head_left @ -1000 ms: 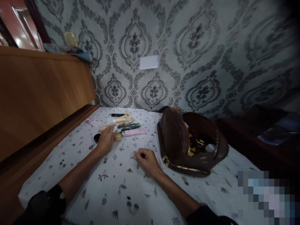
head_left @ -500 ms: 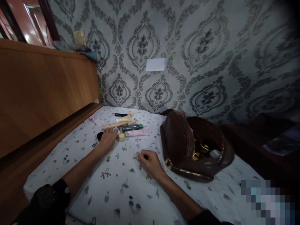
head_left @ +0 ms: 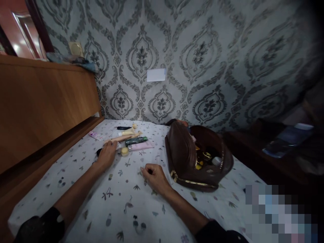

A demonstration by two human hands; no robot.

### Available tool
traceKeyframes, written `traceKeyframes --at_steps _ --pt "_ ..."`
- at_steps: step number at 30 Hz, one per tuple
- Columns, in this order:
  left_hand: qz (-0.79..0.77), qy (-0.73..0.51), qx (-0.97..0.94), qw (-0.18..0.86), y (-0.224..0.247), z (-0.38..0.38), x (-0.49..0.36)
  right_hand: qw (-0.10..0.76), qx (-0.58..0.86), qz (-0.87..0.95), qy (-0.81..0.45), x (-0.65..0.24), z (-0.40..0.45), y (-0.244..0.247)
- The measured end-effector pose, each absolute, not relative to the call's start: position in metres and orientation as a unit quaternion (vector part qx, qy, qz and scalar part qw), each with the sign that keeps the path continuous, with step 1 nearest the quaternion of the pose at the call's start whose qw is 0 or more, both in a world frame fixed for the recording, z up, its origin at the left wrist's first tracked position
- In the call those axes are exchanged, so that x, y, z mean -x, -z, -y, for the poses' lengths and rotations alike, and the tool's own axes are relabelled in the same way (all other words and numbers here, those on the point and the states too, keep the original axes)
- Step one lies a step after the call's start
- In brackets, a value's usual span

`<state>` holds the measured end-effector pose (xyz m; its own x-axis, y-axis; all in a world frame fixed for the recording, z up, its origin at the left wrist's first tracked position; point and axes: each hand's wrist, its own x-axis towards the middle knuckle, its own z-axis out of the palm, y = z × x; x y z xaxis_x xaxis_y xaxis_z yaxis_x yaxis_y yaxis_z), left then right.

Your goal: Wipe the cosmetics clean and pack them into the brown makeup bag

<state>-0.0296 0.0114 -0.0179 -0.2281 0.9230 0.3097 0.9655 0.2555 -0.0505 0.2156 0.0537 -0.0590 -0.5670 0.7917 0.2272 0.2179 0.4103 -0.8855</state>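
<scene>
My left hand [head_left: 107, 156] reaches into a group of toiletries on the patterned sheet [head_left: 108, 216]. Its fingers are bent down around a small white item [head_left: 117, 145], mostly hidden by them. A black round item [head_left: 99, 152] shows partly behind that hand. Just right of it are a small yellow-lidded jar [head_left: 124, 151], a pink tube [head_left: 140, 145] and a dark green bottle [head_left: 136, 140]. My right hand [head_left: 155, 178] rests on the sheet, closer to me, its fingers curled into a loose fist with nothing visible in them.
An unzipped brown handbag [head_left: 181, 152] stands at the right, holding several small items. Behind the toiletries lie a cream tube [head_left: 128, 131], a black pen-like stick [head_left: 124, 128] and a pink-and-white tube [head_left: 95, 135]. A wooden headboard [head_left: 48, 108] borders the left; the patterned wall [head_left: 162, 98] rises behind.
The whole view has shifted, so things sit further left. My left hand has moved slightly left among the toiletries and now covers more of the black item. My right hand stays curled on the sheet.
</scene>
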Motion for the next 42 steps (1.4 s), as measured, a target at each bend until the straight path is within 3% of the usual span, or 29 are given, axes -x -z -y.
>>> traceKeyframes --at_steps 4,8,14,19,25,31,37,42 --pt "0.767 0.183 0.602 0.13 -0.003 -0.003 0.021 0.364 0.306 0.768 -0.429 -0.216 -0.051 0.055" --pt "0.662 0.346 0.664 0.03 0.006 0.006 -0.012 0.399 0.258 0.777 -0.414 -0.218 -0.048 0.054" --pt "0.598 0.398 0.69 -0.092 0.038 0.013 -0.056 0.391 0.211 0.798 -0.406 -0.219 -0.05 0.065" --pt "0.594 0.438 0.656 -0.159 0.031 0.016 -0.061 0.394 0.229 0.767 -0.45 -0.218 -0.053 0.072" --pt "0.561 0.449 0.657 -0.229 0.026 0.019 -0.063 0.388 0.263 0.777 -0.419 -0.216 -0.052 0.063" --pt "0.555 0.404 0.705 -0.179 0.031 0.02 -0.063 0.317 0.33 0.801 -0.386 -0.219 -0.048 0.056" --pt "0.608 0.392 0.685 -0.091 0.029 0.015 -0.043 0.29 0.349 0.851 -0.265 -0.225 -0.046 0.052" --pt "0.641 0.418 0.642 -0.042 0.02 0.013 -0.033 0.264 0.364 0.851 -0.271 -0.225 -0.044 0.046"
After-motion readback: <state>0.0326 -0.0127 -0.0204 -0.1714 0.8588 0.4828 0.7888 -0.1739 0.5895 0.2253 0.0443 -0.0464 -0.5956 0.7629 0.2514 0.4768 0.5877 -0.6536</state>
